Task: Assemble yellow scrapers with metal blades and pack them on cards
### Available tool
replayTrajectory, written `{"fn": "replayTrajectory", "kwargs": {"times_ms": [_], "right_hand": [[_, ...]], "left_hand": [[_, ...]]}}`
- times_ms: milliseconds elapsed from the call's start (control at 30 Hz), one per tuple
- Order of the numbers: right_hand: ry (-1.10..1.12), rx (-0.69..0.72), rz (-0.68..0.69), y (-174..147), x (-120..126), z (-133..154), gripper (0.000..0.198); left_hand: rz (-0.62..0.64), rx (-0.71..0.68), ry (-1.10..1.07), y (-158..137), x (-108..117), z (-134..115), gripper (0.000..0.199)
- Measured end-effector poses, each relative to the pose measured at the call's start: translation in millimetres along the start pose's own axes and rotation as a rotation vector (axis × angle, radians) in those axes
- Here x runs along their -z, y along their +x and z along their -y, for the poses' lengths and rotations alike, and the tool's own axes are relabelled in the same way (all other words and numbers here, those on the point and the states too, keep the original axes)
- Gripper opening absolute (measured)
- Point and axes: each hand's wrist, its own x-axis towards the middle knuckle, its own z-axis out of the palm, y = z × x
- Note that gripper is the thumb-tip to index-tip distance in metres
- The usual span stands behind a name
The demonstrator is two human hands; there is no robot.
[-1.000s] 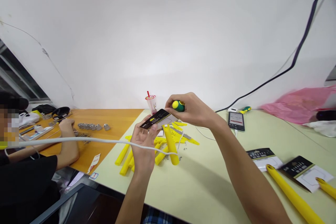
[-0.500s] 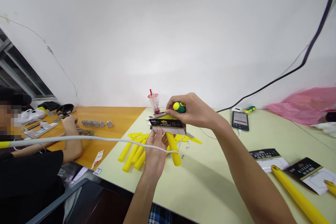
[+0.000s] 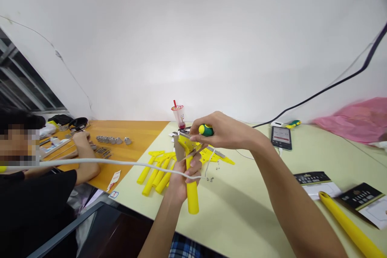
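My left hand (image 3: 178, 181) is wrapped round the handle of a yellow scraper (image 3: 192, 199), held upright above the table. At the scraper's head, my right hand (image 3: 223, 131) is closed round a screwdriver (image 3: 206, 130) with a green and yellow handle. Its fingertips meet the scraper head, and the screwdriver's tip is hidden. A greyish flat panel (image 3: 179, 148) stands at the left of the head; I cannot tell if it is the card or the blade. More yellow scraper handles (image 3: 149, 181) lie behind my left hand, with small screws (image 3: 210, 179) to their right.
A white cable (image 3: 105, 161) crosses in front. A drink cup (image 3: 178, 117) stands near the wall. To the right lie a phone (image 3: 281, 137), printed cards (image 3: 364, 201) and another yellow handle (image 3: 347, 221). At left, a co-worker's arm (image 3: 86, 157) rests by metal parts (image 3: 113, 140).
The scraper has turned, so the card's black printed face no longer shows and the yellow head does. My left fingers now wrap the handle. The right hand still grips the screwdriver.
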Motion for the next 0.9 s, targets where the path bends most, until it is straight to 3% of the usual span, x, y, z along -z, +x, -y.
{"fn": "replayTrajectory", "kwargs": {"times_ms": [133, 267, 433, 533, 900], "right_hand": [[-0.046, -0.028, 0.052, 0.8, 0.8, 0.4, 0.010], [-0.049, -0.092, 0.083, 0.5, 0.1, 0.3, 0.014], [-0.062, -0.077, 0.104, 0.4, -1.9, -4.3, 0.007], [-0.058, -0.052, 0.114, -1.2, 0.9, -5.9, 0.010], [-0.127, -0.105, 0.050, -8.0, 15.2, -11.0, 0.020]], "left_hand": [[0.210, 0.096, 0.023, 5.6, 17.5, -7.1, 0.023], [0.425, 0.264, 0.177, 11.9, 18.5, -17.6, 0.028], [0.387, 0.419, 0.446, 16.9, 5.8, -32.2, 0.052], [0.401, 0.487, 0.437, 20.5, 7.0, -36.5, 0.056], [0.194, 0.052, 0.522, 9.1, 36.2, -22.5, 0.049]]}}
